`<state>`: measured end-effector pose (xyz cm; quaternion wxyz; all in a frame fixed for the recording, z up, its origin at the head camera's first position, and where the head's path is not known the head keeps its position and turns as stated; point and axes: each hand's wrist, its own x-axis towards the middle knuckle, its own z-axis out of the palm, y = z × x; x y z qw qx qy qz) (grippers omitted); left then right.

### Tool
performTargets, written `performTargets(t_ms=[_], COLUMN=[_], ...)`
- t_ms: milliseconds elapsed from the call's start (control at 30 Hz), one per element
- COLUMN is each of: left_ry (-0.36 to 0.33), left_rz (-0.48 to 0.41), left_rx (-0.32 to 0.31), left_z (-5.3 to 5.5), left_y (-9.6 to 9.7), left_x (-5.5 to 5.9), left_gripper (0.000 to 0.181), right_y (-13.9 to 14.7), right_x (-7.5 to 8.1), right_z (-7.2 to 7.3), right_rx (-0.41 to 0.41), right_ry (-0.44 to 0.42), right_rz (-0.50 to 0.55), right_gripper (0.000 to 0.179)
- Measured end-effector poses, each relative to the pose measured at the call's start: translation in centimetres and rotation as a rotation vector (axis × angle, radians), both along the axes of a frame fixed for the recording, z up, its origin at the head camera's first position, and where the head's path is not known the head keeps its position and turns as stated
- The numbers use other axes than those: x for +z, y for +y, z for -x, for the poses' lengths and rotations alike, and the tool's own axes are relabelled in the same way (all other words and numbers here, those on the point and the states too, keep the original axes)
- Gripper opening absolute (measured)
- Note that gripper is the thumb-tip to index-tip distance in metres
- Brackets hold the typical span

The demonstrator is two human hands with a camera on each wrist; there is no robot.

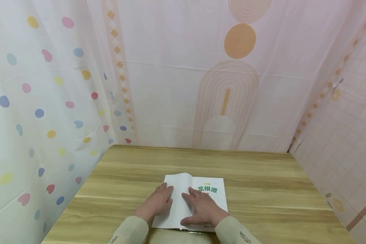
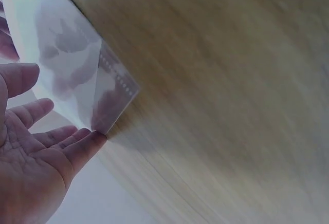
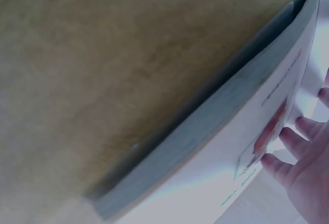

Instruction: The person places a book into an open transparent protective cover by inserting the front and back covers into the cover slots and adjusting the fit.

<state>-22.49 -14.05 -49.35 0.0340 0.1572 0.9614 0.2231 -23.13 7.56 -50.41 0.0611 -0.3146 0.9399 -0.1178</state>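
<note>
An open book [image 1: 175, 221] lies on the table, its white left leaf bulging at the spine. Green characters mark the title page [image 1: 221, 200] on the right half. My left hand [image 1: 158, 202] rests on the outer part of the left leaf, fingers extended. In the left wrist view, a glossy clear cover flap [image 2: 115, 88] forms a corner beside the fingertips [image 2: 95, 141]. Across the inner part of the title page, my right hand [image 1: 203, 207] lies with spread fingers reaching the fold. The right wrist view shows the thick page block [image 3: 205, 124] along the book's edge.
The wood-grain table [image 1: 262, 193] extends around the book on both sides and behind it. A patterned curtain [image 1: 170, 101] hangs along the table's far edge. Dotted fabric [image 1: 58, 122] hangs at the left, and checked fabric [image 1: 347, 135] at the right.
</note>
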Motion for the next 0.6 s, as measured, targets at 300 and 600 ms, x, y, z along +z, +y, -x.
performTargets(t_ms=[300,600], left_ry=[0.018,0.049], left_rz=[0.065,0.158], left_rx=[-0.027,-0.02], left_z=[-0.02,0.01], left_y=[0.42,0.88], left_x=[-0.11,-0.24], left_gripper=[0.054,0.051], right_y=[-0.22,0.22], right_x=[0.42,0.27], right_z=[-0.17,-0.33], right_rx=[-0.01,-0.02], right_ry=[0.007,0.029], right_rz=[-0.036,0.008], right_gripper=[0.096,0.081])
